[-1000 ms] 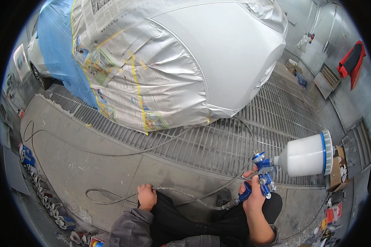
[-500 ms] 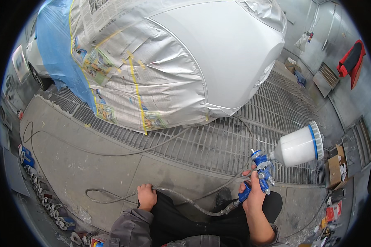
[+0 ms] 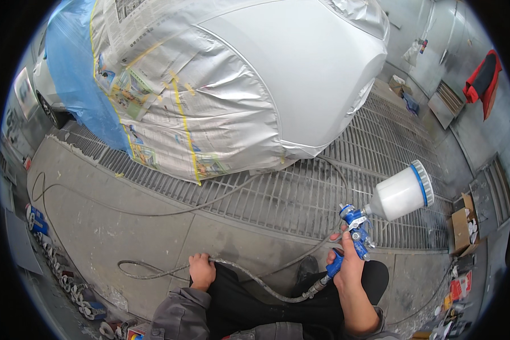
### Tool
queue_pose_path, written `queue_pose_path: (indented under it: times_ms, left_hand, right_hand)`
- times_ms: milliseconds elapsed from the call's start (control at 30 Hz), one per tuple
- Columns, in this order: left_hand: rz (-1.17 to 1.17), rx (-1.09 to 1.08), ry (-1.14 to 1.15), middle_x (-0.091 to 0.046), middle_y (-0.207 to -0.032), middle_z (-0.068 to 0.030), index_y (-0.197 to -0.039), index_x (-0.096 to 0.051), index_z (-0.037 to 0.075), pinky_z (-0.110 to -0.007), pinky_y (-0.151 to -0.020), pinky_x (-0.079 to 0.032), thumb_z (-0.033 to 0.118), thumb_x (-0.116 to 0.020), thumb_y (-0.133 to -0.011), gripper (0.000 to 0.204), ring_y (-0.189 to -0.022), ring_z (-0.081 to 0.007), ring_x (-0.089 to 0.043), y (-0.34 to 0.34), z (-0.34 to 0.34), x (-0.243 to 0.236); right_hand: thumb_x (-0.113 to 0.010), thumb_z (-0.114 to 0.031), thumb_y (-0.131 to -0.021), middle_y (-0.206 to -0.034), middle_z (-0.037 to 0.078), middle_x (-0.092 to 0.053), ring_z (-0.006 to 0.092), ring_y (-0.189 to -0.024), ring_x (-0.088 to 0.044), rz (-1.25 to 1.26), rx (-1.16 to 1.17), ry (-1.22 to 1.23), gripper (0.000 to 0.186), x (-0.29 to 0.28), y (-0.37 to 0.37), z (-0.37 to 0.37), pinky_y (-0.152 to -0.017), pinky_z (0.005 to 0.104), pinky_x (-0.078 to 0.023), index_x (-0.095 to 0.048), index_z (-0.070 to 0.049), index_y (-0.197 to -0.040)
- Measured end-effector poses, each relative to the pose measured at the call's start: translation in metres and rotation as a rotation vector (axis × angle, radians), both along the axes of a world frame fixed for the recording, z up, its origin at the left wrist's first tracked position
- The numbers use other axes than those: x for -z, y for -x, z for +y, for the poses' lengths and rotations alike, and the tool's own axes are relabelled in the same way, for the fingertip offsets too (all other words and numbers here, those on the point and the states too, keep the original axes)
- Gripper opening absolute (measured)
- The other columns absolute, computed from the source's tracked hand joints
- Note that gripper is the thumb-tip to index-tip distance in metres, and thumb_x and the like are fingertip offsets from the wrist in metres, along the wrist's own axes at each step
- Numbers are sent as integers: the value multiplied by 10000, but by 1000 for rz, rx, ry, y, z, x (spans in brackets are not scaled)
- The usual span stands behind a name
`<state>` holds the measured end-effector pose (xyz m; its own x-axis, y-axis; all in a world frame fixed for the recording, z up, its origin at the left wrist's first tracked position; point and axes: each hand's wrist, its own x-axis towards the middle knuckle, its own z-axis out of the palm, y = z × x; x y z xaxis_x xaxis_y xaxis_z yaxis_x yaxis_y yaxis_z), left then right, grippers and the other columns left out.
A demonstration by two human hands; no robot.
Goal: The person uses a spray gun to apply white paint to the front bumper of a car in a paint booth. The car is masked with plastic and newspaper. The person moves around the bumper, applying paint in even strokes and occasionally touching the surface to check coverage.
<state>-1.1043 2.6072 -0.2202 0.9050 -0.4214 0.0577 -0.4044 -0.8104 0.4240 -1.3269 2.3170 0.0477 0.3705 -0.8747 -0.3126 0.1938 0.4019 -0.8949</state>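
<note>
My right hand [image 3: 347, 263] is wrapped round the handle of a blue spray gun [image 3: 354, 226]. A white translucent paint cup [image 3: 398, 192] with a blue ring and pale lid juts sideways to the right from the gun. The grey air hose [image 3: 255, 279] joins the base of the handle and runs left in a loose curve. At my left knee, my left hand [image 3: 203, 272] has its fingers curled over the hose. Ahead stands a car with a bare pale grey-white panel [image 3: 300, 68], surrounded by masking newspaper [image 3: 226, 119] and yellow tape.
Blue plastic sheeting [image 3: 73, 73] covers the car farther left. Floor grating [image 3: 300, 198] runs beneath and beside the car, with hose across it. A cardboard box [image 3: 463, 225] stands at the right wall, below a hanging red and black garment [image 3: 483, 84]. Several cans [image 3: 37, 220] line the left.
The spray gun and its cup have shifted slightly left and tilted a little in my right hand. My left hand stays at the knee. The view has moved slightly.
</note>
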Motion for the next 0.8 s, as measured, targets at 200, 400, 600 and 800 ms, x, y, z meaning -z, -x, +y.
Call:
queue_pose_path:
  times_ms: [200, 400, 600, 800]
  left_hand:
    - [28, -6, -17, -662, -1069, -145, -1037, -741, 86, -486, -927, -516, 137, -711, -813, 231, -1085, -392, -563, 0, -2, -3]
    - [-15, 27, -13, -661, -1037, -167, -1021, -731, 56, -501, -899, -505, 134, -694, -816, 222, -1050, -411, -566, 0, 1, 0]
    - [-8, 23, -9, -661, -1036, -169, -1024, -733, 53, -502, -901, -504, 132, -693, -814, 228, -1050, -413, -566, 0, 0, -1]
    - [3, 12, -9, -658, -1048, -168, -1022, -735, 53, -500, -899, -512, 124, -687, -808, 230, -1060, -412, -562, 1, 1, -3]
  right_hand:
    - [-627, -223, -1052, -978, 68, -684, 140, -565, -534, 2, -11, -29, 248, 3, 0, -1, -494, 283, -449, -611, -100, -1268]
    - [-640, -298, -1047, -987, 47, -682, 152, -562, -532, 22, -49, -13, 252, 9, 3, -3, -491, 291, -441, -614, -151, -1250]
    - [-638, -281, -1048, -983, 53, -681, 154, -562, -533, 18, -44, -24, 247, 6, 1, -2, -489, 289, -441, -612, -141, -1250]
    - [-635, -259, -1049, -991, 62, -683, 152, -567, -540, 15, -53, -21, 252, 5, 1, 0, -490, 288, -443, -609, -123, -1260]
